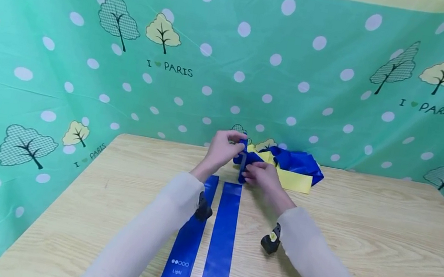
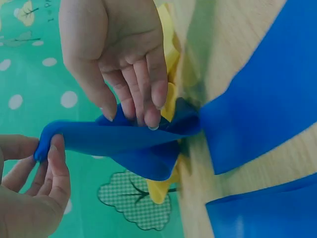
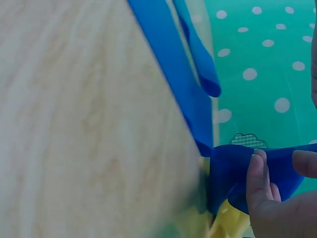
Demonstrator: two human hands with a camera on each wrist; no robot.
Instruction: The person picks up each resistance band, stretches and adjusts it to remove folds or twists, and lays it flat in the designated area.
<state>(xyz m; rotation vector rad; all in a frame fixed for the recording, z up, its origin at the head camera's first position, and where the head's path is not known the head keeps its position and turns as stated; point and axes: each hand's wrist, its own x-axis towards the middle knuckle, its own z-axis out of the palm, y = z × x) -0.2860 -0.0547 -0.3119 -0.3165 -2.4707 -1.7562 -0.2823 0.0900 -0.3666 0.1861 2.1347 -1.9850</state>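
The left hand [image 1: 224, 147] pinches the top of an upright blue band [image 2: 94, 138] between thumb and fingers; the right hand [image 1: 265, 179], fingers loosely extended and thumb apart, touches its lower part. Beyond the right hand lie yellow and blue bands [image 1: 296, 181]; nearer than both hands, two flat blue strips [image 1: 221, 241] lie on the desk [image 1: 365, 231].

The person's left forearm [image 1: 143, 238] and right forearm [image 1: 328, 269] extend forward, converging. The left hand [image 1: 222, 149], set higher, pinches at the fingertips [image 2: 58, 144]; the right hand [image 1: 264, 178], lower, carries its fingers [image 2: 144, 87] gently extended and close together, the thumb [image 2: 101, 94] apart.
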